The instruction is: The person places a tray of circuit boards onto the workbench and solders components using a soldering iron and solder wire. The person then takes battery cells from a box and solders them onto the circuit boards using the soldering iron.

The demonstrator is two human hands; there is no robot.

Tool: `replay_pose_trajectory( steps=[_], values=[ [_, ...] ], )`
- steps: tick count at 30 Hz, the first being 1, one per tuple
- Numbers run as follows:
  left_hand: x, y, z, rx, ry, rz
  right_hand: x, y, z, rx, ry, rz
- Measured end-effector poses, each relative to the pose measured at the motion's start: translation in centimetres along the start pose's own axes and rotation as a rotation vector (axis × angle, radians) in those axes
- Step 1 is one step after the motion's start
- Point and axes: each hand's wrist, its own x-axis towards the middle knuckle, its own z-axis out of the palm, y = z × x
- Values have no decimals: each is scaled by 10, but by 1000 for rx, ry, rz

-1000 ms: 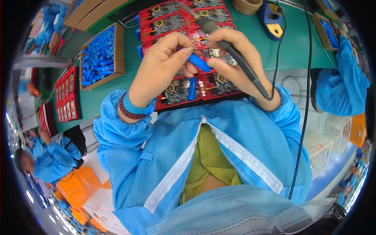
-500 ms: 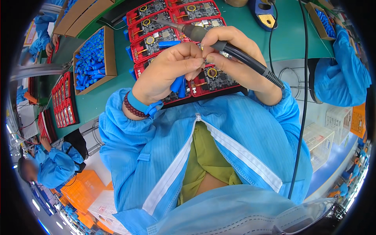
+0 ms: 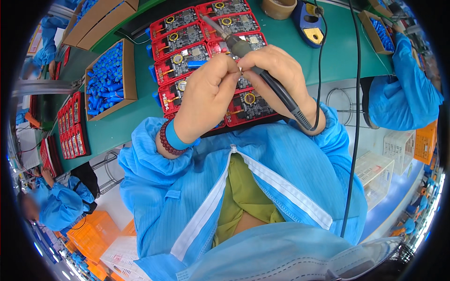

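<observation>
My right hand (image 3: 281, 77) is closed round the black handle of a soldering iron (image 3: 277, 90), whose metal tip points up and left over the boards. Its thumb and index fingertip also meet at a tiny pale piece too small to name. Close against them, the fingers of my left hand (image 3: 206, 98) are pinched together, and what they hold is hidden. Both hands hover above red trays of circuit boards (image 3: 176, 40), each board carrying a round yellow-rimmed part. A blue cylindrical cell (image 3: 197, 64) lies on a board just beyond my left hand.
On the green table (image 3: 112, 136), a cardboard box of blue cells (image 3: 107, 77) stands left, near more red trays (image 3: 72, 124). A blue iron holder (image 3: 308, 25) and a tan round container (image 3: 278, 8) sit far right. A black cable (image 3: 357, 117) hangs at right. Co-workers sit on both sides.
My left hand has turned so its back shows more, and the blue cells below it are now mostly hidden. Both hands stay together; the iron's tip has shifted slightly right relative to the trays.
</observation>
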Motion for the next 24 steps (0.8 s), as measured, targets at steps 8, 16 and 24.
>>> replay_pose_trajectory(
  steps=[8, 16, 24],
  values=[
    [7, -2, -25, -64, 153, -53, -6, 8, -18, -86, 44, 146],
    [9, -2, -13, -45, 65, -3, 5, 2, -1, 302, 149, 397],
    [11, -5, -18, 125, 25, 182, 12, 3, 4, 104, -15, 171]
  ],
)
